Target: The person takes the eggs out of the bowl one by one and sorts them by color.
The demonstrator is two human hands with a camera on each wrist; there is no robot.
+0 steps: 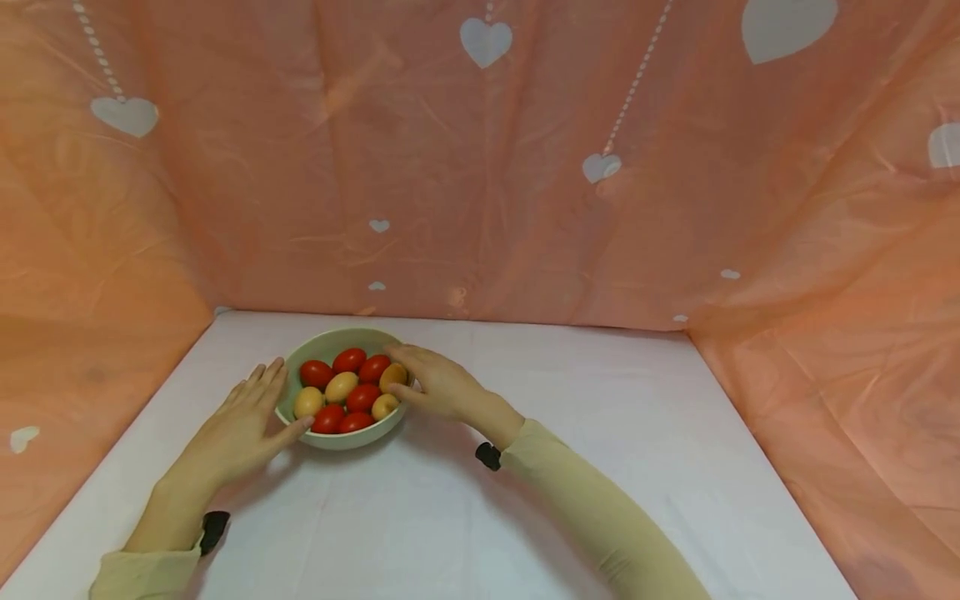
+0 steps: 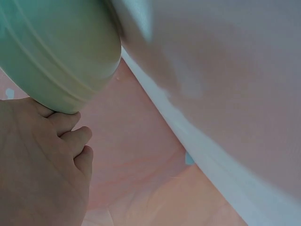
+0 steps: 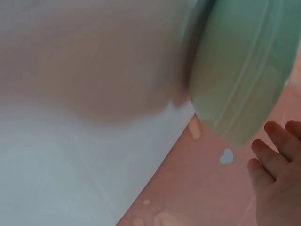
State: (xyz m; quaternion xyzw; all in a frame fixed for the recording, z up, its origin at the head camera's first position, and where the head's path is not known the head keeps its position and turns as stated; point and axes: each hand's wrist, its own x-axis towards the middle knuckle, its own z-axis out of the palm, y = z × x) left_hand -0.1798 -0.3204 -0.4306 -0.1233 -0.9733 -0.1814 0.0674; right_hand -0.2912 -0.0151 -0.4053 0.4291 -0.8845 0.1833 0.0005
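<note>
A pale green bowl [image 1: 341,443] sits toward the back left of the white table. Inside it lie several smooth red oval pieces [image 1: 363,397], like plum tomatoes, and several yellow ones [image 1: 342,387]; their exact kind cannot be told. My left hand [image 1: 236,437] is at the bowl's left side, fingers extended and thumb reaching the front rim. In the left wrist view its fingertips [image 2: 77,136] lie by the outer wall. My right hand [image 1: 446,385] is at the right rim, with thumb and fingers spread near the yellow pieces. The right wrist view shows its fingers [image 3: 268,153] beside the wall, loosely bent.
White cloth covers the table [image 1: 585,467]. An orange-pink curtain [image 1: 450,208] printed with pale hearts rises behind it and along both sides. Each wrist wears a black band, and the sleeves are light.
</note>
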